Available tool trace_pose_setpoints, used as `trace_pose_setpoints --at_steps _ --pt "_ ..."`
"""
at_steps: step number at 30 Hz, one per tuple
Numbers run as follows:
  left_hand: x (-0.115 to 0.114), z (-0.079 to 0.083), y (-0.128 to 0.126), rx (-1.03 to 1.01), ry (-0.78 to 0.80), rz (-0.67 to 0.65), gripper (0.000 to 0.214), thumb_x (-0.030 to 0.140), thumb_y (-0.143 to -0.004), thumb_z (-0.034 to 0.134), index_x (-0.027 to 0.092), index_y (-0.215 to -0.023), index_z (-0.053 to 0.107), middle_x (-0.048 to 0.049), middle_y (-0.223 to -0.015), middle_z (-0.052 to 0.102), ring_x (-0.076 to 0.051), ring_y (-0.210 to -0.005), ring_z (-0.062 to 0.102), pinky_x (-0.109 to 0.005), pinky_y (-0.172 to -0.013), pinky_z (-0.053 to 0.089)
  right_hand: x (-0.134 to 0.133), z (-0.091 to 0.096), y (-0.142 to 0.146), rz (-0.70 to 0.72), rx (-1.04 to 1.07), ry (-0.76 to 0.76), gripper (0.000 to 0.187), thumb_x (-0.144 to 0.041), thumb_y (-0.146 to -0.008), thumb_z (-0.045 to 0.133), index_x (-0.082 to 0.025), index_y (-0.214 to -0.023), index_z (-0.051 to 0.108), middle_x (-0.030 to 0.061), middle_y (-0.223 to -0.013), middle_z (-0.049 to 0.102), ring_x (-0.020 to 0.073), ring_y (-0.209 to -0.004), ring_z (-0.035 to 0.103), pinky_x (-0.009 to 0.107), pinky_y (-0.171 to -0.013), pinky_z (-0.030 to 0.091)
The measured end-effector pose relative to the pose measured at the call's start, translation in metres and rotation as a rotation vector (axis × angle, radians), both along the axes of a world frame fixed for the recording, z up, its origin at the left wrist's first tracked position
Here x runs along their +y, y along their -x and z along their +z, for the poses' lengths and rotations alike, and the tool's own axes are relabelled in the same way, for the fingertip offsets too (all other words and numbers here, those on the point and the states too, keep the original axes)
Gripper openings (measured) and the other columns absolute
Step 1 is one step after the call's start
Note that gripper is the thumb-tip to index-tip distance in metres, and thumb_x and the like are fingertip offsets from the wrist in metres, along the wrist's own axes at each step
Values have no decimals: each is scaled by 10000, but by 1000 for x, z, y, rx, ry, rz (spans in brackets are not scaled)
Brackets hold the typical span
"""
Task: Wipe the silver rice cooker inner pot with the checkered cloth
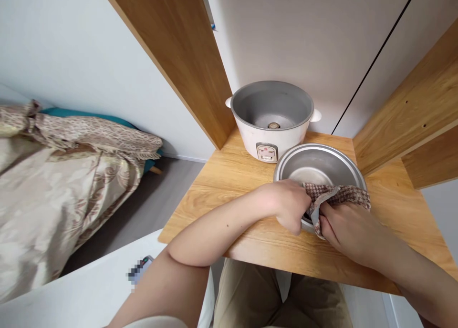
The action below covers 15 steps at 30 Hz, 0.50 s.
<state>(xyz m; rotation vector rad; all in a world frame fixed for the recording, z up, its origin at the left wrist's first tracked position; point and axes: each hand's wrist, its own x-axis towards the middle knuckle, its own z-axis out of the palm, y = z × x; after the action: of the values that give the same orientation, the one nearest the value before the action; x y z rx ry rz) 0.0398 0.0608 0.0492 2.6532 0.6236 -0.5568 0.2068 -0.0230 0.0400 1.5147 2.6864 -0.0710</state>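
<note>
A checked cloth [338, 194] is gripped by closed fingers of the left hand [288, 204] and right hand [345, 228] over the rim of a metal bowl [318, 168], with a rice cooker [272, 120] at eleven o'clock of it.

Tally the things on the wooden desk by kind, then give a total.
White rice cooker body with a grey well: 1
Round silver metal inner pot: 1
Brown checked cloth, gripped by the left hand and right hand: 1
Total: 3

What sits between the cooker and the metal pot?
Nothing in the head view: the pot rim sits right before the cooker, near its control panel.
</note>
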Motion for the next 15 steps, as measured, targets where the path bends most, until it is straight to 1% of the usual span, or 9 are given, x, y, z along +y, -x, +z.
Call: trace_pose_setpoints --at_steps 1,2,4,5,6,8,11,13,15 --pt "0 1 0 -8 6 12 230 384 -598 645 202 -734 685 -63 -735 696 -221 -683 640 -309 -616 474 -3 -6 4 -17 2 -51 254 -260 -927 337 -188 -816 554 25 -605 619 173 -494 546 305 -511 231" --pt "0 1 1 -25 8 18 238 387 -599 648 208 -750 686 -56 -747 699 -220 -698 643 -303 -620 474 -7 -13 9 -48 38 -134 242 -258 -912 348 -189 -795 548 24 -578 603 173 -484 534 308 -512 235" --pt "0 2 2 -68 -1 6 271 405 -605 651 215 -796 687 -51 -779 707 -227 -725 649 -304 -628 477 -15 -26 18 -72 140 -299 213 -253 -883 368 -189 -781 543 50 -627 613 195 -578 569 312 -566 293" --pt "0 2 3 -85 -8 -6 287 414 -611 650 216 -815 687 -53 -792 710 -232 -734 650 -308 -630 479 -17 -30 21 -81 165 -344 208 -252 -878 370 -190 -778 542 60 -645 615 205 -604 572 318 -590 311" --pt "0 3 3 -94 -13 -16 296 423 -618 646 216 -826 688 -55 -800 712 -236 -739 651 -311 -632 480 -18 -32 22 -79 171 -337 200 -254 -875 376 -188 -792 545 62 -660 621 203 -606 571 319 -593 316" --pt "0 3 3 -89 -16 -19 292 422 -625 639 219 -829 689 -55 -797 712 -237 -738 652 -313 -630 479 -15 -28 20 -62 139 -241 179 -261 -874 394 -184 -829 549 57 -683 640 192 -592 572 314 -575 311" --pt "0 1 2 -49 -12 -12 262 385 -611 634 216 -803 692 -60 -786 708 -239 -727 647 -320 -634 479 -6 -10 9 -31 34 -52 178 -262 -901 396 -173 -884 550 50 -698 663 179 -579 590 302 -543 295" --pt "0 0 1 -20 -10 -15 246 371 -600 631 205 -771 691 -72 -767 703 -242 -701 640 -332 -627 479 -1 0 3 -18 6 20 200 -263 -926 373 -173 -921 551 40 -692 663 178 -585 601 300 -540 287" --pt "0 -1 0 -11 -12 -17 241 379 -597 627 197 -744 686 -78 -749 698 -240 -675 634 -337 -611 476 1 3 -1 -10 -6 49 213 -262 -933 361 -178 -915 556 38 -698 665 180 -596 609 303 -541 274"
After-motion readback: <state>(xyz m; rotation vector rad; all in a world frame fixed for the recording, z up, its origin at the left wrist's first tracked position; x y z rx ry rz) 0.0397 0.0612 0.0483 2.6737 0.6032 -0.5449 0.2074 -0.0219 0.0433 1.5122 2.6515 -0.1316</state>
